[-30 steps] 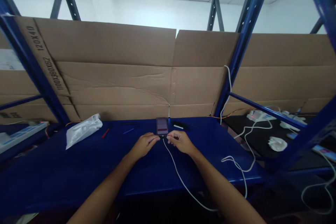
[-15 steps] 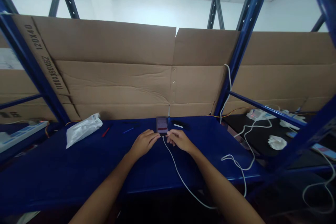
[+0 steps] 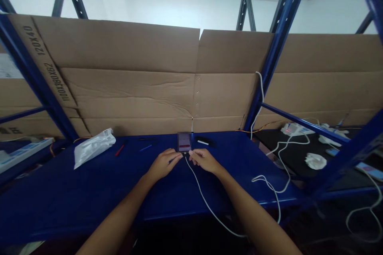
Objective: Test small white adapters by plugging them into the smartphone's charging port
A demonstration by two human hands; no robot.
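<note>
A phone (image 3: pixel 184 141) with a lit screen lies flat on the blue shelf (image 3: pixel 89 191), far from me near the cardboard wall. My left hand (image 3: pixel 164 163) rests at the phone's near left corner with fingers curled against its edge. My right hand (image 3: pixel 204 160) sits at the near right corner, fingers pinched on the plug end of a white cable (image 3: pixel 203 199). The cable runs from the phone's bottom edge back toward me and off the shelf front.
A white plastic bag (image 3: pixel 93 146) lies at the left, with a red pen (image 3: pixel 120 150) and a blue pen (image 3: pixel 146 148) near it. A small black and white item (image 3: pixel 204 141) lies right of the phone. Blue rack posts (image 3: pixel 271 59) stand around. More white cables (image 3: pixel 278 179) and chargers (image 3: pixel 295 129) fill the right.
Both hands stay at the phone's near edge. The view has shifted slightly; nothing else has visibly moved.
</note>
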